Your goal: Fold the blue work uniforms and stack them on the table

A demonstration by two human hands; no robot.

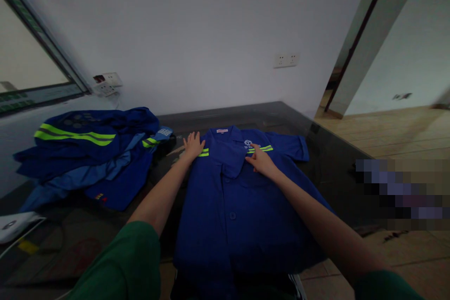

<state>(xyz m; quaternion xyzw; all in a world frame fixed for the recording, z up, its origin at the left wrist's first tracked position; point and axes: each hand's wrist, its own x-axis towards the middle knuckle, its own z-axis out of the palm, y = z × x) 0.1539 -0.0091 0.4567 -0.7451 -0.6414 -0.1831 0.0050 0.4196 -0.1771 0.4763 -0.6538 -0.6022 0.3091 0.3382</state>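
Observation:
A blue short-sleeved work shirt (207, 206) lies front up, with its collar away from me and its hem hanging over the near table edge. It has yellow-green reflective stripes and a white gear logo on the chest. My left hand (193, 145) rests flat on the shirt's left shoulder, fingers spread; the sleeve on that side is hidden. On the chest by the logo, my right hand (262, 161) touches the cloth with its index finger stretched out and its thumb apart. The shirt's right sleeve lies spread out to the side.
The shirt is on a dark glossy table (337, 183) against a white wall. A heap of blue work clothes (84, 150) sits at the left. A white device (17, 225) with a cable lies at the left edge. Sockets (286, 60) are on the wall.

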